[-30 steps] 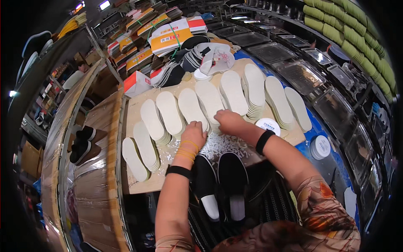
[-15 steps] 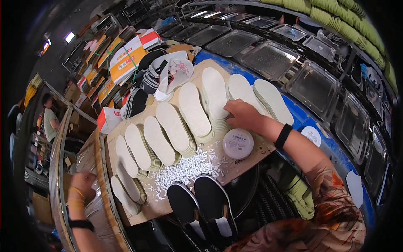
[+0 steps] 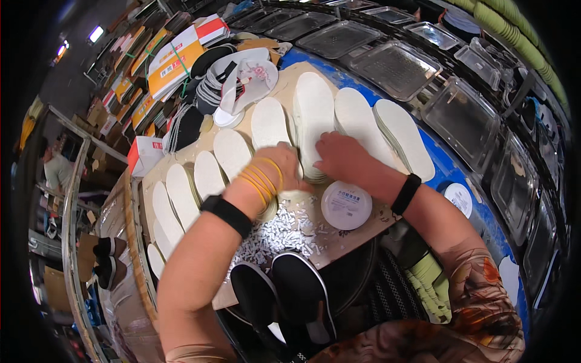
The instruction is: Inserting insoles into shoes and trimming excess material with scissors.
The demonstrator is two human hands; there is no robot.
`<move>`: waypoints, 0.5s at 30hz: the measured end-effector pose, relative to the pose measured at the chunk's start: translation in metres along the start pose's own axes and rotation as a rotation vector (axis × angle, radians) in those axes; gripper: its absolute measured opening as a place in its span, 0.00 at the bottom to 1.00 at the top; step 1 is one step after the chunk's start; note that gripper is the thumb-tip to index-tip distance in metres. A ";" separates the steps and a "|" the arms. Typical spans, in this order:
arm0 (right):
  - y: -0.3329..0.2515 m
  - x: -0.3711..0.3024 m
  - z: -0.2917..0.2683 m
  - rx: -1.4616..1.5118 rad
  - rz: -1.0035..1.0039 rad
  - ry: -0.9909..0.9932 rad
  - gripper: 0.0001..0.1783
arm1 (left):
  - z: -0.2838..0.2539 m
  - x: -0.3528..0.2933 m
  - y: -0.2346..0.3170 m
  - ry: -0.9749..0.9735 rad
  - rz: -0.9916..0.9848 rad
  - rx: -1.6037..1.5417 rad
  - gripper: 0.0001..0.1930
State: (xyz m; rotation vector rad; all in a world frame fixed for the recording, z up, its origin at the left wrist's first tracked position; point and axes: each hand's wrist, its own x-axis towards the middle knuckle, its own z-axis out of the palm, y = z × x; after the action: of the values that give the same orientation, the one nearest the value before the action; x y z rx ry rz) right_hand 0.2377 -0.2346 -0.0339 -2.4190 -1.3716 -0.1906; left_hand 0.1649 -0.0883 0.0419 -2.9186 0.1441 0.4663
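Observation:
My right hand [image 3: 344, 156] has its fingers curled on the lower right edge of the top insole [image 3: 315, 118] of a tall cream stack, apparently gripping it. My left hand [image 3: 283, 168], with yellow bands at the wrist, reaches over the lower end of a neighbouring insole stack [image 3: 270, 121]; its fingers are smeared and partly hidden. White short bits [image 3: 284, 233] lie heaped below the hands. A round white tub [image 3: 347, 206] stands just below my right hand. Two black slip-on shoes [image 3: 299, 290] are at the board's near edge.
More insole stacks [image 3: 404, 136] line the board [image 3: 348, 245] on both sides. Metal trays [image 3: 396, 69] fill the rack at back right. Cartons [image 3: 175, 66] and shoe parts [image 3: 248, 78] are piled at back left. Another black pair of shoes [image 3: 105, 263] sits at far left.
My left hand has swung from the far left across to the middle, beside my right hand. Black shoes now show at the far left. My right hand stays at the tall stack.

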 end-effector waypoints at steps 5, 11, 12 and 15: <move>0.003 -0.004 0.008 -0.088 -0.170 0.080 0.11 | 0.023 0.009 -0.012 -0.012 0.015 -0.090 0.35; 0.010 -0.009 0.002 -0.131 -0.274 0.116 0.06 | 0.049 -0.004 -0.010 0.145 -0.080 -0.211 0.23; 0.013 -0.009 0.004 -0.147 -0.270 0.089 0.05 | 0.051 -0.007 -0.006 0.184 -0.098 -0.251 0.20; 0.005 -0.005 -0.004 -0.170 -0.272 0.005 0.05 | 0.046 -0.033 -0.011 0.369 -0.204 -0.379 0.19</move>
State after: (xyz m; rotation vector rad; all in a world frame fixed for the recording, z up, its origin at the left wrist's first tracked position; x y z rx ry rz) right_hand 0.2395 -0.2426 -0.0331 -2.3505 -1.7435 -0.3960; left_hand 0.1210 -0.0660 0.0111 -3.3122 -0.2166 -0.0941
